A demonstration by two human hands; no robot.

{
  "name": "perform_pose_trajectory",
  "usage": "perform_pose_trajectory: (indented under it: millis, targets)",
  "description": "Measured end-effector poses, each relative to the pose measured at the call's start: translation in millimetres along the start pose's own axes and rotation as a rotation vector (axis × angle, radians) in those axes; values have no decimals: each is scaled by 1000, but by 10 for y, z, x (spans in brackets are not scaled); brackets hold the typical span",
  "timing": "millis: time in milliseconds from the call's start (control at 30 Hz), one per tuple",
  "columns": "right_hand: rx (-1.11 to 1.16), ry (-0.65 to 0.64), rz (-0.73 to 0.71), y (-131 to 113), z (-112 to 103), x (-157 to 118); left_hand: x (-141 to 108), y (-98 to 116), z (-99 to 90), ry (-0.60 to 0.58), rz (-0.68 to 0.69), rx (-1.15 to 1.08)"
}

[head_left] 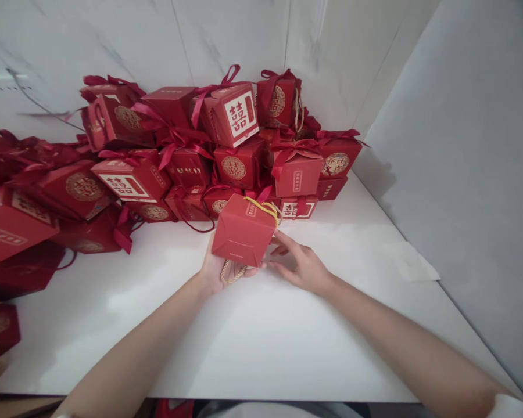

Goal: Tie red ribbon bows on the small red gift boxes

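A small red gift box [244,232] with gold cord handles is held above the table, tilted so its folded flap side faces me. My left hand [215,270] supports it from below and the left, with a gold cord loop [232,273] hanging over the palm. Close by the box's right side is my right hand [303,264], its fingers apart and the index fingertip at the box's edge. Yellow-gold cord [264,210] lies across the box's upper right edge. The fingers of my left hand are partly hidden beneath the box.
Stacked red gift boxes [233,168] with ribbons line the marbled wall [235,40]. More red boxes [9,232] are piled at the left. A whitish flat piece [412,261] lies at the white table's [261,348] right edge, beside a grey panel [470,174].
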State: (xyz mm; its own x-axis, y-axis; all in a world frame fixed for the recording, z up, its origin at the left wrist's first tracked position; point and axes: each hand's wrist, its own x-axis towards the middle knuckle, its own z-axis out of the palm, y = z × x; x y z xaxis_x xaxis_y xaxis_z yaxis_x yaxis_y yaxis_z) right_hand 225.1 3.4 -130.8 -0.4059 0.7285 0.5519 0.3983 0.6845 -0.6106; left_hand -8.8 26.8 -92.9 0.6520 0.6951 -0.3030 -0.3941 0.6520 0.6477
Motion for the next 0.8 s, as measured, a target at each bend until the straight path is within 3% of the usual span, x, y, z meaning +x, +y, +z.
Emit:
perform_pose_trajectory:
  millis: [400,567,700,800]
  targets:
    - [130,-26,39,-43,-1,2,12,-15,52,-123,-47,18]
    - [143,-27,52,-53,-14,1,16,-8,79,-107,-77,43]
    - [174,-52,33,-47,-22,-6,27,-31,80,-95,-29,37]
    - [191,-68,35,-50,-36,-12,23,-62,75,-23,50,75]
